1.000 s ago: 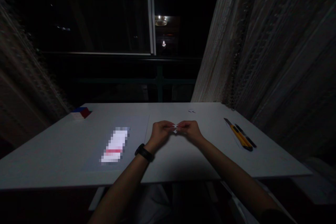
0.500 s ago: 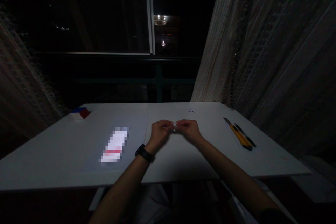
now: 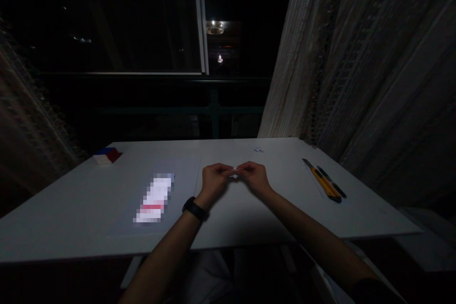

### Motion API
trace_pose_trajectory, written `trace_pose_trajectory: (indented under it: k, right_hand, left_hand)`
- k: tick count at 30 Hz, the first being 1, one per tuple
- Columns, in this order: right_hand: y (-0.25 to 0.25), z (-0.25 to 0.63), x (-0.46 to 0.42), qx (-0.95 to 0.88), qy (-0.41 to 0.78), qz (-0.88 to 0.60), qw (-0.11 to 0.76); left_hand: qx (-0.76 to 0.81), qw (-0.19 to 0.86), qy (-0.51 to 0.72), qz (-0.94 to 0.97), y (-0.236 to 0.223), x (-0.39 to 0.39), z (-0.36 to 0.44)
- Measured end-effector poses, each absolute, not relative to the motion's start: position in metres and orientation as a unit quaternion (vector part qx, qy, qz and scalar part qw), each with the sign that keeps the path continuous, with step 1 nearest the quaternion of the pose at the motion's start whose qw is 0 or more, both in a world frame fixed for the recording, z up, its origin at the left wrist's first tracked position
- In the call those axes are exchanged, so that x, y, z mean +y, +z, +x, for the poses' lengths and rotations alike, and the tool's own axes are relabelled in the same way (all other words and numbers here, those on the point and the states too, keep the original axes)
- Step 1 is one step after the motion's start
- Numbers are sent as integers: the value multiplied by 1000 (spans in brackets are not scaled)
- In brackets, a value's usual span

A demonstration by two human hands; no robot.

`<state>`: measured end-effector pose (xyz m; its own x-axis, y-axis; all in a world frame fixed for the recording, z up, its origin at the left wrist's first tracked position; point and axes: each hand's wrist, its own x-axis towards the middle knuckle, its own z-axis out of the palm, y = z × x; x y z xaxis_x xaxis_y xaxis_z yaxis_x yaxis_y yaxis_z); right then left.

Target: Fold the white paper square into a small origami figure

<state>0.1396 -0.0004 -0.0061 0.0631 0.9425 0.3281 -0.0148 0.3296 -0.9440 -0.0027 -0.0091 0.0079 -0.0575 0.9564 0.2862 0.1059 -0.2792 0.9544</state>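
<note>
Over the middle of the white table (image 3: 242, 218), my left hand (image 3: 216, 180) and my right hand (image 3: 254, 178) meet at the fingertips. Both pinch a small white piece of paper (image 3: 235, 169), mostly covered by the fingers. Its folds are too dark and small to make out. A dark band (image 3: 194, 209) circles my left wrist. Left of my hands lies a phone with a bright, blurred-out screen (image 3: 154, 199), on a large pale sheet (image 3: 188, 185).
On the right lie a yellow box cutter (image 3: 323, 181) and a dark pen (image 3: 332, 181). Small dark-marked scraps (image 3: 258, 150) lie near the far edge. A blue, red and white cube (image 3: 107, 155) sits at the far left. Curtains (image 3: 285, 80) hang beyond the table.
My hands keep pinching the paper, with only a slight shift of the fingertips. The whole view has moved slightly, so things appear a little further left.
</note>
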Motion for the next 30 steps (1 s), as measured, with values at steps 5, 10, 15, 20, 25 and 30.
trace_pose_trajectory:
  k: [5,10,15,20,25,30]
  right_hand:
    - [-5,142,-1,-564,403,-413,591]
    - [-4,140,-1,-544,407,-418,603]
    - [-6,139,1,-531,414,-413,614]
    - [-6,142,-1,-564,404,-398,600]
    - [-4,144,0,-606,389,-386,577]
    - [-5,141,1,-577,388,-414,588]
  left_hand:
    - [456,386,566,569,6,-6,-4]
    - [444,404,579,552,9,-10,-2]
    - [446,402,584,547,11,-13,1]
    - [445,407,582,545,11,-12,0]
    - [444,405,584,546,7,-9,-1]
    - [441,409,596,532,6,-12,3]
